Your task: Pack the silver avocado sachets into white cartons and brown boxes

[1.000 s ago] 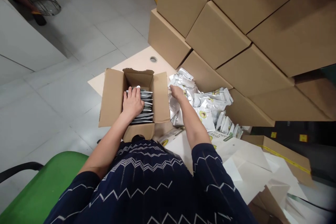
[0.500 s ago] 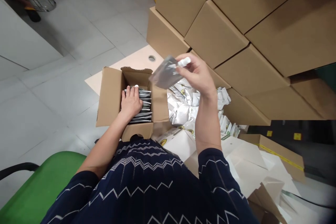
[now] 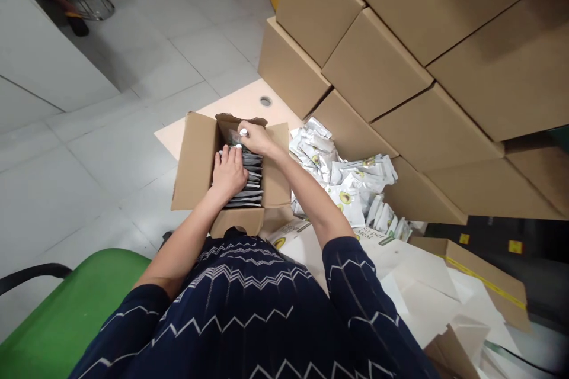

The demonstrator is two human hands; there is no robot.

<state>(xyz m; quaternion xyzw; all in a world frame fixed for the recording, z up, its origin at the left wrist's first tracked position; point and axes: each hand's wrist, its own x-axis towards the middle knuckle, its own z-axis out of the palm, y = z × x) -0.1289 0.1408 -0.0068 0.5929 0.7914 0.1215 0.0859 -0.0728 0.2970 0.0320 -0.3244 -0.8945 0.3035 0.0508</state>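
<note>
An open cardboard box [image 3: 194,163] holds a row of pouches [image 3: 249,186] standing on edge. My left hand [image 3: 230,173] lies over the row with its fingers stretched out, resting on the pouches near a white cap [image 3: 239,147]. At the far end of the box, my right hand [image 3: 256,138] is closed around the white-capped spout of a clear spouted pouch [image 3: 233,137]. Most of that pouch is hidden inside the box, behind my fingers and the front pouches.
White sachets with avocado pictures [image 3: 344,196] lie heaped right of the box. Stacked cartons [image 3: 377,65] rise behind them. White printed boxes [image 3: 409,263] lie at the lower right. A green chair [image 3: 84,308] is at the lower left. A person's foot [image 3: 77,23] shows far left.
My right hand has brought the spouted pouch left and down from above the sachets into the far end of the box. The left hand stays on the row. The view has shifted slightly.
</note>
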